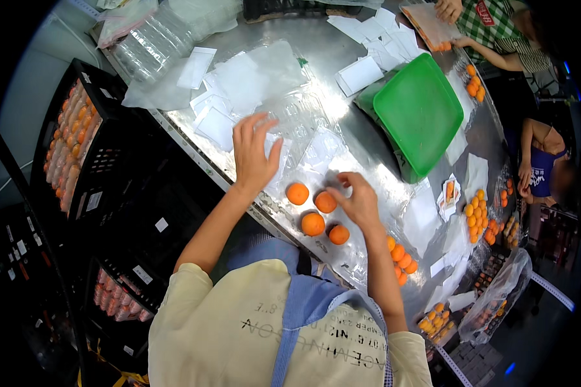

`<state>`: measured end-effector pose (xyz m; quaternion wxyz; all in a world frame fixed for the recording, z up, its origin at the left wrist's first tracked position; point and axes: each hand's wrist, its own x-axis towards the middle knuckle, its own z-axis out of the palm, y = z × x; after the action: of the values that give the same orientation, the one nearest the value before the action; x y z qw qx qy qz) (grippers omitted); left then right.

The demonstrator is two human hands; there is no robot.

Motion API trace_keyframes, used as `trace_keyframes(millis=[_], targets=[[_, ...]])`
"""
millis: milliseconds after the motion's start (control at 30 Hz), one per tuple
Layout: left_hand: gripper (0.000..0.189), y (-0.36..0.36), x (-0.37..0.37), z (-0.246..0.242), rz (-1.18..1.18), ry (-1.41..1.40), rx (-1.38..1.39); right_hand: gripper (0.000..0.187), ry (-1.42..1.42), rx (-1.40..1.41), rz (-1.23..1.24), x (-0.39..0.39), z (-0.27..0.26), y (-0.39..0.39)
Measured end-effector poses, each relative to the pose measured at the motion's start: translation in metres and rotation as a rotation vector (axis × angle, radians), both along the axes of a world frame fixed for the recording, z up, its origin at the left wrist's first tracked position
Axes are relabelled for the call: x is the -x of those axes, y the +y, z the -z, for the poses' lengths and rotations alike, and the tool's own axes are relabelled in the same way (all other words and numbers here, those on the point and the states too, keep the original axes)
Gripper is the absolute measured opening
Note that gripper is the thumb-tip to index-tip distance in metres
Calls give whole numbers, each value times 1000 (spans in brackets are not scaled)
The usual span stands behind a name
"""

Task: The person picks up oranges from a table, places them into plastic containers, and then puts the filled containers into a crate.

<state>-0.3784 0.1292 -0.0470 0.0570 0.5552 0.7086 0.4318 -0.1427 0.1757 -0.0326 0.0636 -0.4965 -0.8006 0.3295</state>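
Note:
Several loose orange citrus fruits [313, 224] rest on the metal table [319, 58] near its front edge. My right hand [360, 200] is beside one orange [326, 202], its thumb near the fruit's right side; whether they touch is unclear. Its fingers are apart and slightly curled, with nothing visible between them. Over white paper cards and clear plastic, my left hand [255, 154] has its fingers spread and holds nothing. A clear plastic tray [298, 113] lies beyond it, partly hidden under plastic film. Another clear sheet covers a white card [321, 149] between my hands.
A green plastic basket [419, 116] stands to the right. Packed oranges [403, 261] sit beside my right forearm. Stacked clear trays [152, 48] are at the far left. Black crates [111, 140] of fruit stand left of the table. Two co-workers [484, 29] are along the far side.

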Motion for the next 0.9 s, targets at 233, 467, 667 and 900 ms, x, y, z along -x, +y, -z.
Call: trace_keyframes(millis=[233,467,667,900], targets=[[27,-63,-42,5,185,-275,25,47,-105,-20,-63,6,13,-34],[38,-80,-68,-15,313,-528,134,42,568,598,277,-15,5,-31],[62,-77,-87,-35,455,-526,124,38,835,929,310,-18,-31,-51],[55,-82,-89,-35,475,-705,111,40,740,824,294,-15,-41,-62]])
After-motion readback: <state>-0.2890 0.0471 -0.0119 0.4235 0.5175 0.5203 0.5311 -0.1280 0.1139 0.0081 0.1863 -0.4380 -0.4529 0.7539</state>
